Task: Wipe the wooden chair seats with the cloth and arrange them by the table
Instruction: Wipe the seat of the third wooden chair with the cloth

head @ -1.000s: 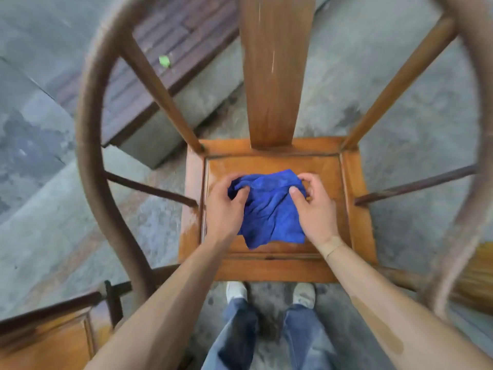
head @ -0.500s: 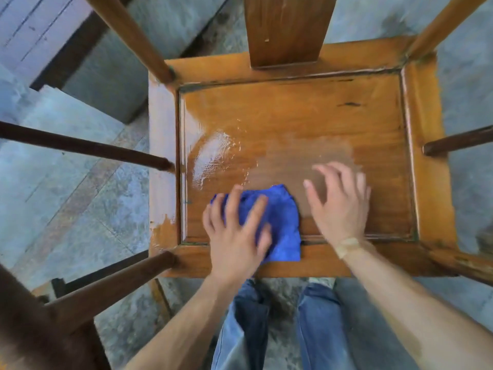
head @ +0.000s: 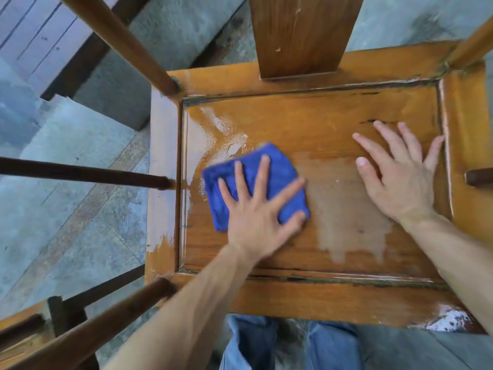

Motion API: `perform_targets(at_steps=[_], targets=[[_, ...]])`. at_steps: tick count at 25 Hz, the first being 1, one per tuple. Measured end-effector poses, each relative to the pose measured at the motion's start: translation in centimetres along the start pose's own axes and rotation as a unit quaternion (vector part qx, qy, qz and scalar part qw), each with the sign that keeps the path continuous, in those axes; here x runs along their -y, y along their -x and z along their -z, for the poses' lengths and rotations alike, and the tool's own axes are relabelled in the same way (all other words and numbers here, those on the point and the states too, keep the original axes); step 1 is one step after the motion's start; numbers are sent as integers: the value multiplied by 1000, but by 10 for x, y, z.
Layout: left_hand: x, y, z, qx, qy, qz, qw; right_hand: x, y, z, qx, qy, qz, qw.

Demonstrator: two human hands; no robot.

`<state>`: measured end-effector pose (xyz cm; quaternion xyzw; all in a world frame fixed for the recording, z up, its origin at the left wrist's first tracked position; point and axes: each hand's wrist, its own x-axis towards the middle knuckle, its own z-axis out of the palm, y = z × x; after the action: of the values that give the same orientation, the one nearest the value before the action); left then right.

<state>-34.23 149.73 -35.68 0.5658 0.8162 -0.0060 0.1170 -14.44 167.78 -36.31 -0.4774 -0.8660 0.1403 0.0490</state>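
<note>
- Left hand [head: 257, 209], fingers splayed straight, presses the soft blue cloth [head: 253, 182] flat on the glossy wooden chair seat [head: 333, 124].
- Right hand [head: 397, 177] lies open, flat beside the seat's raised right rim.
- Bare panel shows between the hands.

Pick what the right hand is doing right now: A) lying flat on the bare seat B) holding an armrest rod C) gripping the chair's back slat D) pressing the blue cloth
A: the right hand lies with fingers spread on the bare wood of the seat, while the left hand presses the blue cloth.
</note>
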Motion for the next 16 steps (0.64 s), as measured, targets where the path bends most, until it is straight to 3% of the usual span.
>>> perform_targets(at_steps=[5,10,13,16], targets=[[77,-151,37,-15,45,141,989,-1,-2,-2,-2,-7,-4,1000],[120,-230,59,15,48,141,989,0,-3,-5,-6,-3,-4,1000],[118,-193,55,-25,39,60,997,-2,-4,-5,-2,3,-8,1000],[88,-76,34,-33,58,-4,998,-1,-5,-3,10,5,-7,1000]])
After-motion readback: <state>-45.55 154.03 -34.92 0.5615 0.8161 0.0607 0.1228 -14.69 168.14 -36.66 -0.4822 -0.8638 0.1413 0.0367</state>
